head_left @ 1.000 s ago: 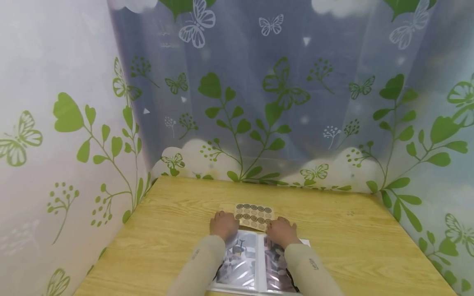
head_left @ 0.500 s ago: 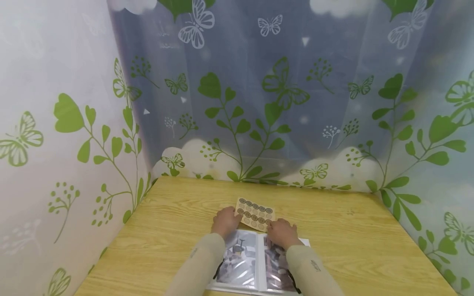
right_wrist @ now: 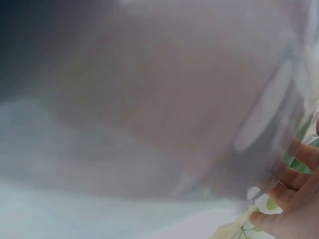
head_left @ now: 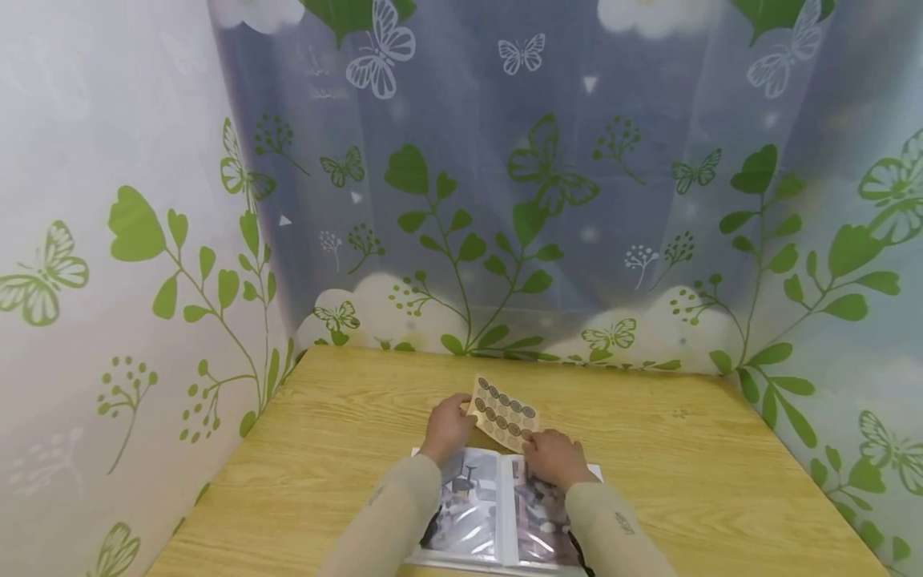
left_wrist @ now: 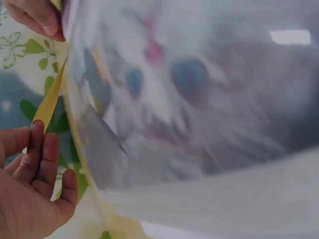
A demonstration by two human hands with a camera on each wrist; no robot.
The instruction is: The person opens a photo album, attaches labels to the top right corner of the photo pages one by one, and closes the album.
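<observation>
In the head view, a cream sheet of round stickers (head_left: 505, 413), in dark and pale rows, is held tilted above the far edge of an open photo album (head_left: 469, 513). My left hand (head_left: 449, 427) pinches its left edge between thumb and fingers. At the lower right corner, my right hand (head_left: 558, 458) grips the sheet with its fingertips. The left wrist view shows the sheet (left_wrist: 49, 102) nearly edge-on at the fingers of my left hand (left_wrist: 37, 184). Behind the blurred clear album page, my right hand (right_wrist: 296, 191) shows only partly in the right wrist view.
The album's clear sleeves hold printed pictures, one of a cat-like face (left_wrist: 159, 99). Beneath lies a wood-grain table (head_left: 685, 465). A curtain with leaves and butterflies (head_left: 461, 200) closes off the back and both sides.
My left hand has lifted and shifted slightly right and away, raising the sticker sheet's left side and tilting it. The right hand has stayed at its corner, moving very little.
</observation>
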